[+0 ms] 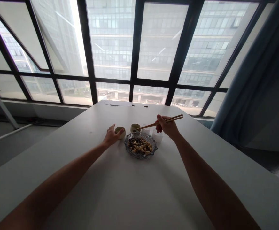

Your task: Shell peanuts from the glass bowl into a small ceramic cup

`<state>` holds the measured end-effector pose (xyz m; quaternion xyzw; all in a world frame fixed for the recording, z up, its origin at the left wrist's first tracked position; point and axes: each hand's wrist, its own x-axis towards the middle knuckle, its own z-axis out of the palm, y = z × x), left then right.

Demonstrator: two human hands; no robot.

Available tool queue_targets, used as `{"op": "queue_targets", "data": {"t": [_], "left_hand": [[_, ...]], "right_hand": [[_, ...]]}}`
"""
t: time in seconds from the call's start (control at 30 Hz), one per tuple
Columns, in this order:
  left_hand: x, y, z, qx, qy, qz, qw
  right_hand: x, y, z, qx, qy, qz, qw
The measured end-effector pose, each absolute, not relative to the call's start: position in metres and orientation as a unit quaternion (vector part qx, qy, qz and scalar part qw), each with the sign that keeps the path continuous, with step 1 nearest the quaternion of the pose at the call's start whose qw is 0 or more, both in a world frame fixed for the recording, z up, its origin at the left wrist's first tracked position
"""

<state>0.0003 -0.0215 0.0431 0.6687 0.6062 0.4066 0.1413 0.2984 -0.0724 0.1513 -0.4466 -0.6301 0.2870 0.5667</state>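
My right hand (166, 126) is closed around a pair of wooden chopsticks (151, 125). Their tips point left and reach the near rim of a small greenish cup (135, 127); I cannot tell whether they hold anything. My left hand (112, 135) curls about another small cup (120, 132), thumb on its near side and fingers at its left. Just in front of the cups sits a scalloped glass bowl (141, 156) with peanuts and darker small pieces mixed in it. Two clear plastic cups (157, 136) stand behind the bowl at right, partly hidden by my right hand.
Everything stands on a long white table (120, 191). Papers (115, 103) lie at its far end near two dark round holes. Beyond are large dark-framed windows (163, 41). A blue curtain (247, 73) hangs at right, and a white metal frame (6, 110) stands at left.
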Motion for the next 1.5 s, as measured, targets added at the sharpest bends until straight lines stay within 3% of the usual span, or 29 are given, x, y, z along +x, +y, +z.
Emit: {"op": "queue_targets", "data": {"t": [0.23,0.4,0.6,1.03,1.5], "left_hand": [[0.052,-0.022,0.085,0.77,0.561,0.303,0.035],[0.094,-0.007,0.094,0.799,0.559,0.221,0.038],[0.108,0.012,0.098,0.793,0.592,0.135,0.047],[0.097,0.022,0.102,0.794,0.538,0.255,0.123],[0.093,0.034,0.11,0.82,0.526,0.193,0.118]], "right_hand": [[0.321,-0.065,0.143,-0.459,-0.636,0.212,0.583],[0.322,-0.07,0.142,-0.435,-0.699,0.143,0.549],[0.321,-0.07,0.14,-0.435,-0.711,0.14,0.534],[0.307,-0.071,0.132,-0.441,-0.73,0.11,0.509],[0.298,-0.07,0.124,-0.445,-0.738,0.125,0.492]]}}
